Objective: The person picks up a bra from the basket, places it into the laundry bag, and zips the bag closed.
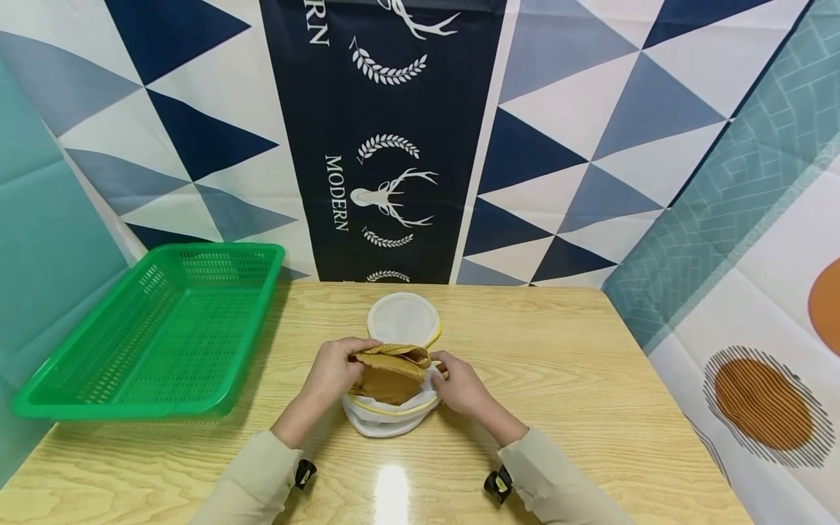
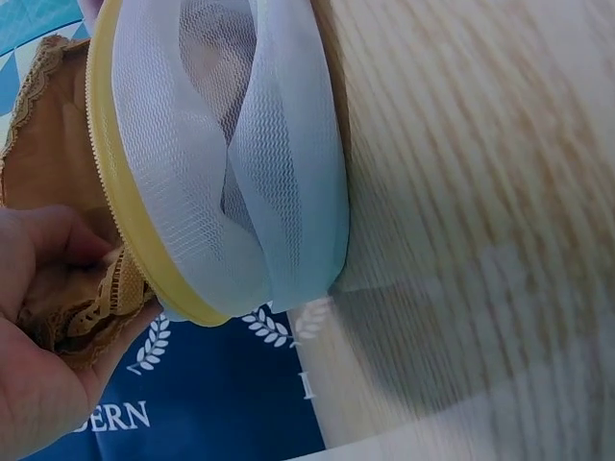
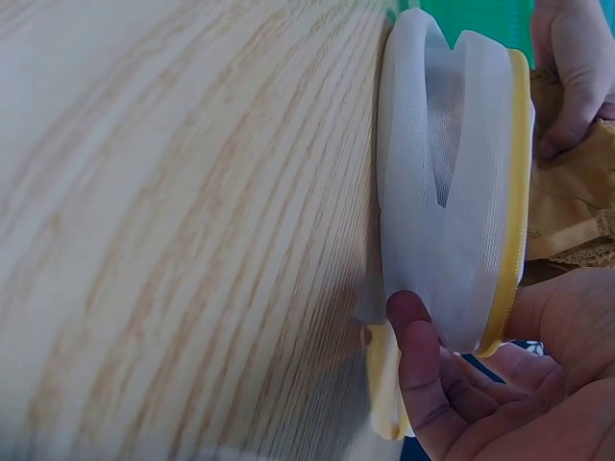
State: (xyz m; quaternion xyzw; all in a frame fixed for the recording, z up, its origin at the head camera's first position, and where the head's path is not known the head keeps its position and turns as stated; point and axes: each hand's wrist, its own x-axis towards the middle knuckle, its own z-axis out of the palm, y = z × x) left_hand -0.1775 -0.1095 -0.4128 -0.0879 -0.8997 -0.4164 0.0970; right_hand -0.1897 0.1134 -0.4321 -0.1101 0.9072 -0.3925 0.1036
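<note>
A round white mesh laundry bag (image 1: 379,425) with a yellow zip stands unzipped on the table, its round lid (image 1: 402,319) folded back behind it. A tan lace-trimmed garment (image 1: 392,380) is partly inside the opening and partly above the rim. My left hand (image 1: 333,373) pinches the garment's left side between thumb and fingers; its lace edge (image 2: 117,293) shows beside that hand in the left wrist view. On the opposite side, my right hand (image 3: 509,379) grips the bag's rim, thumb at the inner side and fingers against the outer mesh wall. The garment's lower part is hidden inside the bag.
A green plastic basket (image 1: 226,364) with perforated walls sits at the left of the wooden table (image 1: 545,408). Behind the table hangs a patterned cloth (image 1: 394,109), and more fabric (image 1: 748,343) hangs along the right side.
</note>
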